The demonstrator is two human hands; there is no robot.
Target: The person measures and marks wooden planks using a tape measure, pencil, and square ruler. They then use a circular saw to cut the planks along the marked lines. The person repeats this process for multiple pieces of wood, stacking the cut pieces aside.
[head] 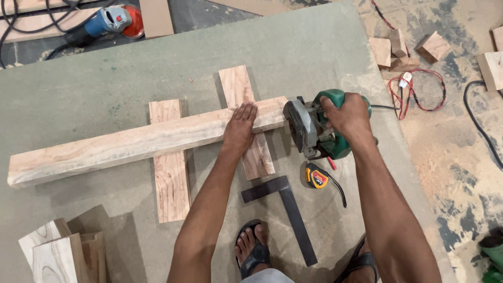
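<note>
A long pale wooden beam (120, 144) lies across two short planks (170, 178) (238, 86) on a grey-green board (314, 47). My left hand (239, 127) presses flat on the beam near its right end. A green circular saw (314, 126) sits at that right end, its blade guard against the wood. My right hand (346, 112) grips the saw's top handle.
A yellow-black tape measure (317, 178) and a dark metal try square (285, 209) lie by my sandalled feet (252, 250). Wood offcuts (60, 254) stand lower left, more blocks (401, 50) upper right with a red cable (419, 89). A blue angle grinder (107, 23) rests top left.
</note>
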